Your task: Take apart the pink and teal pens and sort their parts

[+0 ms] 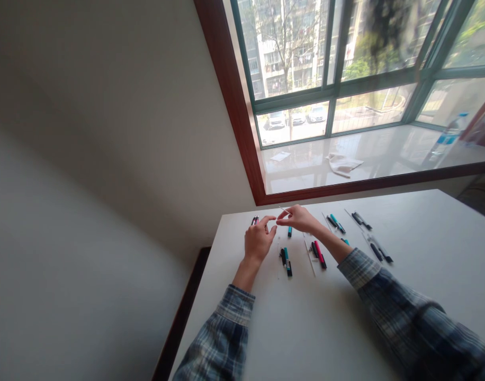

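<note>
My right hand [300, 218] is closed in a pinch over the far part of the table. A thin pen refill [284, 210] pokes out from its fingers, the rest of it hidden by the hand. Close by on the left, my left hand [258, 241] has its thumb and index finger apart, their tips near the right fingertips. Anything tiny between the two hands is too small to make out. Below them lie teal and black pen parts [287, 262]. A pink and black set of pen parts [319, 255] is beside a thin white refill [310, 259].
The white table [306, 328] meets the wall and window ledge. More teal pen parts [337, 223], black pen parts [361, 220] and grey-black pen parts [379, 248] lie to the right. Pens [254, 219] are behind my left hand. A bottle [449, 138] and cloth [343, 164] are on the ledge.
</note>
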